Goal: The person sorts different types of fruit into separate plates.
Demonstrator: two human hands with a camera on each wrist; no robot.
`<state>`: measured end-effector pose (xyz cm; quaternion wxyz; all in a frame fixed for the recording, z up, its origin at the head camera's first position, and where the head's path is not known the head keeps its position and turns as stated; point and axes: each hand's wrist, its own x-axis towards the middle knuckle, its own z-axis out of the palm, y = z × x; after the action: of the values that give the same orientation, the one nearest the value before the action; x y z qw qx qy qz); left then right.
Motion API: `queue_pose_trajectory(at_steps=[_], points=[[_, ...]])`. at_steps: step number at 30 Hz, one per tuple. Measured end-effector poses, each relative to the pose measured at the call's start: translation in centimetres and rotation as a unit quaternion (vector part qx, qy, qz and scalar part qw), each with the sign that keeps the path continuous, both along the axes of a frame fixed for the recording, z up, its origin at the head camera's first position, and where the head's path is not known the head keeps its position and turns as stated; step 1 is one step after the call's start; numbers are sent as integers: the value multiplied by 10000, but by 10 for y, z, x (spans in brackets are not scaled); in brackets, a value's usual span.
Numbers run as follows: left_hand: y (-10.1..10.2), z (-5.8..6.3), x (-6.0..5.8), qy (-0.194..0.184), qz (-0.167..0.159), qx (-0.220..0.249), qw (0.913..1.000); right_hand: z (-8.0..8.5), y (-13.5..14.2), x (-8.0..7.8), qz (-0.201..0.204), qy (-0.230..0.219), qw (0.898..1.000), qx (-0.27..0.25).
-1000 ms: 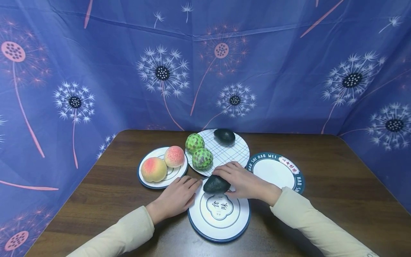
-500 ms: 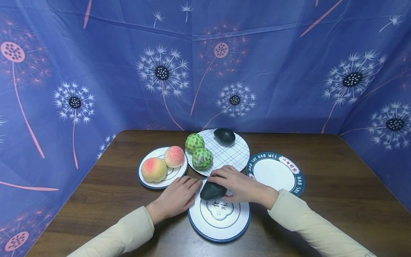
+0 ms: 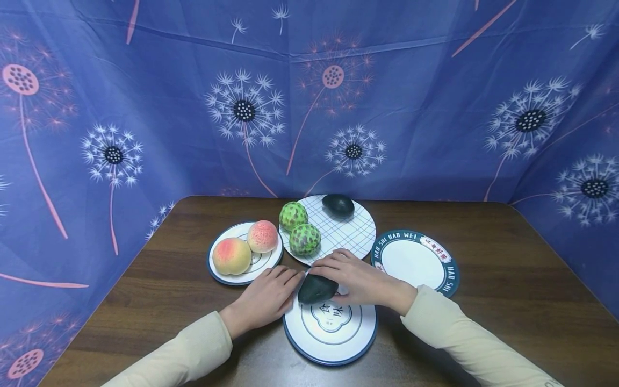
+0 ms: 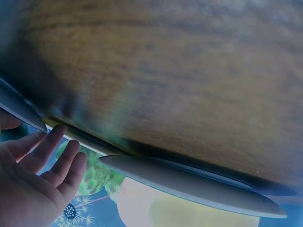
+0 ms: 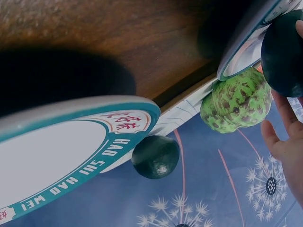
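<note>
In the head view, my right hand (image 3: pixel 355 279) grips a dark avocado (image 3: pixel 316 290) from above, at the far part of a white plate with a blue rim (image 3: pixel 333 346). Whether the avocado touches the plate is hard to tell. My left hand (image 3: pixel 266 301) lies at the plate's left edge with its fingers extended, close to the avocado. The left wrist view shows these fingers (image 4: pixel 71 165) loosely straight beside the rim, holding nothing. In the right wrist view, the same avocado (image 5: pixel 284 54) sits at the right hand's fingertips, partly cut off.
Behind, a white checked plate (image 3: pixel 345 242) bears a second avocado (image 3: pixel 338 205) and two green mottled fruits (image 3: pixel 304 239). To the left, two peaches (image 3: pixel 232 255) rest on a blue-rimmed plate (image 3: pixel 211 263). A teal-rimmed plate (image 3: pixel 411 263) stands to the right on the wooden table (image 3: pixel 508 301).
My right hand has moved the avocado a little left and nearer to me over the front plate. The left hand has stayed in place.
</note>
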<state>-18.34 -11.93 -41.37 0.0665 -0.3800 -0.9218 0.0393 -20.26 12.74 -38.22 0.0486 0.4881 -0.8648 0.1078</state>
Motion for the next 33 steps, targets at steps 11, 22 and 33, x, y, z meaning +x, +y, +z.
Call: queue_pose_trajectory(at_steps=[11, 22, 33], points=[[1, 0, 1, 2, 16, 54, 10000, -1, -1, 2, -63, -202, 9997, -120], [1, 0, 1, -76, 67, 61, 9999, 1, 1, 2, -244, -325, 9991, 89], [2, 2, 2, -75, 59, 57, 9999, 0, 2, 0, -227, -231, 9995, -17]])
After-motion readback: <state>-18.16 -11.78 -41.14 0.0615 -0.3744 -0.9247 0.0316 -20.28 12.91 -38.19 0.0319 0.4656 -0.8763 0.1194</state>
